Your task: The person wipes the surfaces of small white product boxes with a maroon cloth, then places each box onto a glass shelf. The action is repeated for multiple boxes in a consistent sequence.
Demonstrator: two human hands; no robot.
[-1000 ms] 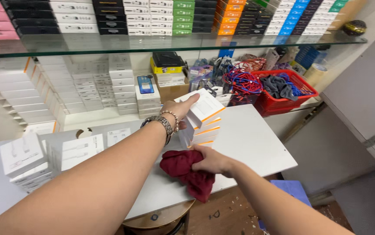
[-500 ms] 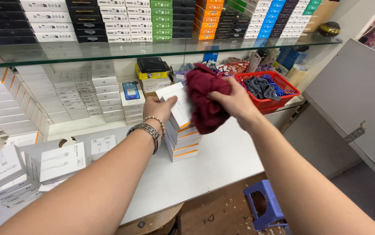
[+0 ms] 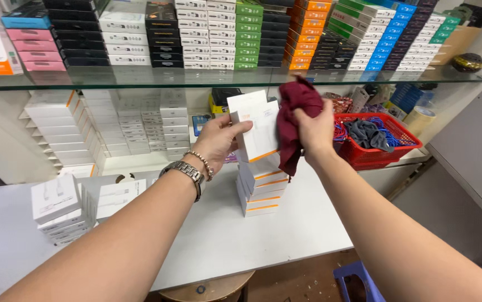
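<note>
The left hand (image 3: pixel 217 140) is clamped on a white box (image 3: pixel 254 126) with an orange edge stripe, thumb on the front face and fingers wrapped behind the left edge. The white box is held upright and raised, directly above the stack of boxes (image 3: pixel 261 188) and clear of its top. The left wrist carries a metal watch (image 3: pixel 184 173) and a bead bracelet (image 3: pixel 199 162).

The right hand (image 3: pixel 314 130) is closed on a dark red cloth (image 3: pixel 294 120). The cloth is bunched, touches the right edge of the white box, and hangs down beside it as far as the top of the stack of boxes.

The stack of boxes stands on the white bench (image 3: pixel 224 235). A lower pile of white cartons (image 3: pixel 62 208) lies on the bench well to the left of the stack. A red basket (image 3: pixel 378 140) containing cables and a grey cloth sits to the right of the stack, behind the right hand. A glass shelf (image 3: pixel 140 78) runs above the stack, loaded with rows of coloured packages. A wooden stool (image 3: pixel 207 288) and a blue stool (image 3: pixel 358 279) show below the front edge of the bench.
</note>
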